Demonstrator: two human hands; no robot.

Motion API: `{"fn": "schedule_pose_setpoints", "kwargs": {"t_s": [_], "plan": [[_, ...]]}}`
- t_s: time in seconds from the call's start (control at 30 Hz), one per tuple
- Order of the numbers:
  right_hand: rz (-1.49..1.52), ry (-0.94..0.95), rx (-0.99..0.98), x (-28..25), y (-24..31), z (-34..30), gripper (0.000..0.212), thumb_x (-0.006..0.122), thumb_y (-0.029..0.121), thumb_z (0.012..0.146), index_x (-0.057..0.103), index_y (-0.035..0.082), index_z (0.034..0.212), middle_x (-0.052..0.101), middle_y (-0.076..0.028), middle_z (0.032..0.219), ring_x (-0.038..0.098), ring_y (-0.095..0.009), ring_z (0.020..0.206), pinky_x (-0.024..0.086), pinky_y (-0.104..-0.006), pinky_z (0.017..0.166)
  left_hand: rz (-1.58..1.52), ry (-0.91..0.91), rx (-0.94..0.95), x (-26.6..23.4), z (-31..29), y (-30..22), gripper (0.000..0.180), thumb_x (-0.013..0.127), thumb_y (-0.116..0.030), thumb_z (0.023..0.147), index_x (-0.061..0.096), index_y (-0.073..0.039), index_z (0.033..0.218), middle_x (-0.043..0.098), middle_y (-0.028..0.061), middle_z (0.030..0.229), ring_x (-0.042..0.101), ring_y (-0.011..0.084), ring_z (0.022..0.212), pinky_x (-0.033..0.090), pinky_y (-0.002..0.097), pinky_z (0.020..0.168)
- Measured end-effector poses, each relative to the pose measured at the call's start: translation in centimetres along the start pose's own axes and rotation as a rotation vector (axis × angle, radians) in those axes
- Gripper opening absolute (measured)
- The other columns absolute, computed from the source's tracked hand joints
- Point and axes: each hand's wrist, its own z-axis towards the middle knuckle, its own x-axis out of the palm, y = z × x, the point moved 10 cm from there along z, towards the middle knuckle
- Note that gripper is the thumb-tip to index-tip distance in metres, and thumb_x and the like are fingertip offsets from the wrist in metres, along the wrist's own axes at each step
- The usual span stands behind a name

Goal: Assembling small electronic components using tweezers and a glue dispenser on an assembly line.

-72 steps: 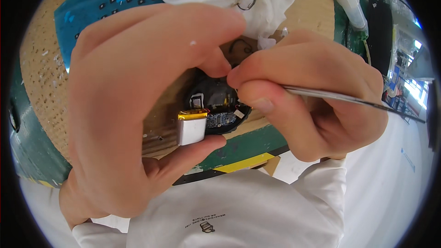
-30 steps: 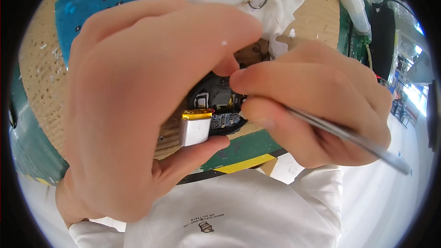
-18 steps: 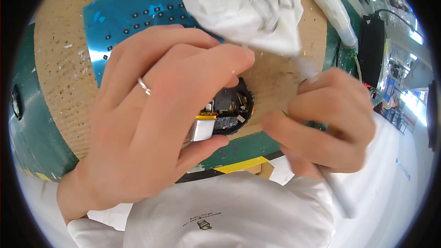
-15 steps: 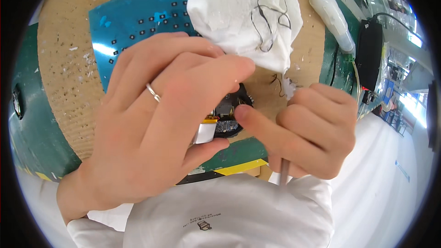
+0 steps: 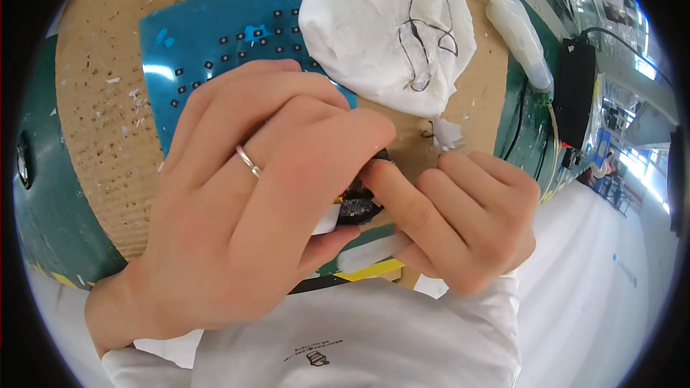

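A bare left hand (image 5: 248,201) wearing a silver-coloured ring (image 5: 249,162), left of centre, grips a small black casing (image 5: 365,218), mostly hidden at mid-frame, between thumb and fingers. A bare right hand (image 5: 467,223), right of centre, sets its index fingertip on the casing, the other fingers curled, apparently around a pale, blurred rod-shaped tool (image 5: 370,253). The work looks partway along: a dark circuit board (image 5: 353,208) lies exposed, and a flat silver-white battery (image 5: 327,220) sits at the casing's left, seemingly not yet inside, with nothing closed over either. Beyond, a glossy blue sheet dotted with black squares (image 5: 237,21) and a crumpled white cloth-like bundle (image 5: 352,36) fill upper centre.
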Motion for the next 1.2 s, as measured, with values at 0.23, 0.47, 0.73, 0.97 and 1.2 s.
{"fn": "schedule_pose_setpoints", "kwargs": {"t_s": [0.23, 0.47, 0.73, 0.97, 1.2], "plan": [[0.270, -0.016, 0.052, -0.2, -1.7, -0.2, 0.051, 0.064, 0.011, 0.053, 0.074, -0.004, 0.101, 0.047, 0.001, 0.062, 0.046, -0.013, 0.050, 0.033, -0.0251, 0.043, 0.012, 0.022, -0.015, 0.2, 0.0, 0.0, 0.068, 0.093, -0.012, 0.064, 0.059, -0.004, 0.122, 0.069, 0.0091, 0.113, 0.061, 0.0334, 0.112, 0.048, 0.0516, 0.101], [0.541, -0.061, 0.452, -1.3, -8.4, -1.9, 0.035, 0.054, 0.008, 0.088, 0.075, -0.003, 0.114, 0.073, -0.012, 0.082, 0.067, -0.020, 0.067, 0.051, -0.0268, 0.065, 0.074, 0.129, 0.022, 1.4, 0.8, -1.0, 0.047, 0.090, -0.020, 0.067, 0.067, -0.005, 0.105, 0.069, 0.0093, 0.114, 0.063, 0.0342, 0.112, 0.049, 0.0515, 0.102], [0.515, -0.203, 0.246, -1.8, -7.7, 0.2, 0.038, 0.050, -0.002, 0.094, 0.068, -0.002, 0.127, 0.073, -0.013, 0.101, 0.067, -0.020, 0.085, 0.050, -0.0251, 0.076, 0.263, 0.139, 0.145, -0.2, 0.5, -1.7, 0.037, 0.083, -0.022, 0.071, 0.070, -0.001, 0.098, 0.069, 0.0086, 0.115, 0.064, 0.0295, 0.113, 0.051, 0.0489, 0.102], [0.321, -0.118, 0.600, -2.1, -9.3, -0.7, 0.037, 0.069, 0.002, 0.091, 0.066, 0.008, 0.128, 0.066, -0.009, 0.086, 0.065, -0.016, 0.069, 0.052, -0.0272, 0.065, 0.344, 0.157, 0.177, -0.6, 0.5, -2.9, 0.032, 0.082, -0.024, 0.073, 0.072, -0.001, 0.094, 0.068, 0.0108, 0.118, 0.062, 0.0301, 0.118, 0.050, 0.0504, 0.104], [0.019, -0.105, 0.411, -3.0, -6.2, 0.7, 0.035, 0.080, 0.012, 0.083, 0.069, 0.010, 0.116, 0.069, -0.006, 0.092, 0.069, -0.026, 0.079, 0.055, -0.0345, 0.064, 0.332, 0.205, 0.155, -0.7, 1.5, -3.5, 0.037, 0.087, -0.026, 0.070, 0.070, -0.005, 0.095, 0.064, 0.0116, 0.120, 0.058, 0.0353, 0.126, 0.044, 0.0574, 0.109]]}}
